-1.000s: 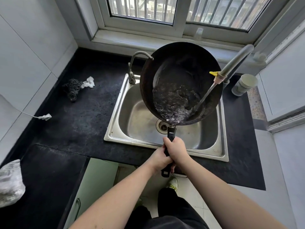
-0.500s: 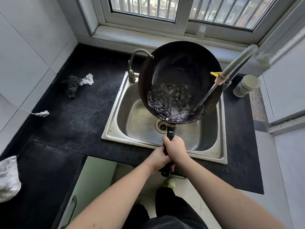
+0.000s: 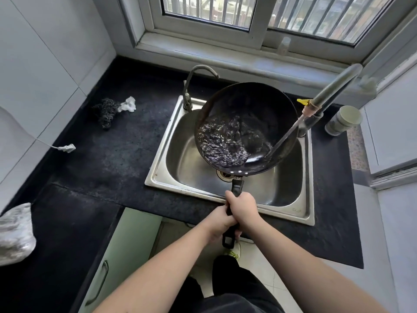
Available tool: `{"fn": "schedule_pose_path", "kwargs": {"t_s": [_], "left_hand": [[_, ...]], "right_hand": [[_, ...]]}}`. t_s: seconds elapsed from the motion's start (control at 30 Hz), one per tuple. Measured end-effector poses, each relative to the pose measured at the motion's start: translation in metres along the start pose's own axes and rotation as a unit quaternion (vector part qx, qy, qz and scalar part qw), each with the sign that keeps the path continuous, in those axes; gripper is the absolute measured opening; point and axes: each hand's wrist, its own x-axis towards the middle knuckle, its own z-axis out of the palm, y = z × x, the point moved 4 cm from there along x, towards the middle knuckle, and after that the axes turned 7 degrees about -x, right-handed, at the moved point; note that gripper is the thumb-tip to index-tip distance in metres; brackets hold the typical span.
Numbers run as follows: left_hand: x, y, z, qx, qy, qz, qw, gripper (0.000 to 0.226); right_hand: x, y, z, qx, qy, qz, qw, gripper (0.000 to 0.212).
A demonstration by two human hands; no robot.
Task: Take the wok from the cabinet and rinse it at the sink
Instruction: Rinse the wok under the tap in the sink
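Note:
A black wok (image 3: 252,105) hangs tilted over the steel sink (image 3: 171,161), with bubbling water pooled in its lower left side. Both hands grip its black handle (image 3: 237,187): my right hand (image 3: 242,207) is higher up, my left hand (image 3: 220,224) just behind it near the handle's looped end. A thin stream of water runs from the tall grey tap (image 3: 334,86) on the right into the wok.
A second, curved tap (image 3: 196,84) stands at the sink's back left. A steel scourer with a white rag (image 3: 112,108) lies on the black counter (image 3: 108,159). A jar (image 3: 344,119) stands at the right. A cabinet door (image 3: 121,251) is open below.
The wok has dropped lower toward the sink basin and tipped leftward. The water in it has swirled from the near side to the left side.

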Motion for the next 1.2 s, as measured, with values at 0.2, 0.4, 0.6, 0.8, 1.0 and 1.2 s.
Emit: {"fn": "schedule_pose_path", "kwargs": {"t_s": [0.2, 0.4, 0.6, 0.8, 1.0, 1.2], "left_hand": [[-0.018, 0.0, -0.004, -0.052, -0.003, -0.037, 0.998, 0.012], [-0.038, 0.0, -0.01, -0.073, -0.031, -0.054, 0.995, 0.005], [-0.057, 0.006, -0.017, -0.097, -0.034, -0.087, 0.991, 0.007], [-0.069, 0.021, -0.027, -0.155, 0.009, -0.143, 0.977, 0.022], [-0.071, 0.045, -0.02, -0.2, 0.018, -0.203, 0.958, 0.027], [-0.065, 0.082, 0.0, -0.112, 0.054, -0.181, 0.976, 0.021]], "right_hand": [[-0.011, 0.001, 0.011, 0.03, -0.017, 0.027, 0.999, 0.034], [-0.025, -0.002, 0.02, 0.039, -0.024, 0.047, 0.998, 0.037], [-0.041, -0.004, 0.032, 0.12, -0.032, 0.063, 0.99, 0.03], [-0.046, -0.009, 0.045, 0.198, -0.067, 0.1, 0.973, 0.028], [-0.045, -0.016, 0.037, 0.307, -0.082, 0.155, 0.935, 0.034], [-0.036, -0.017, 0.027, 0.365, -0.131, 0.19, 0.902, 0.041]]}}
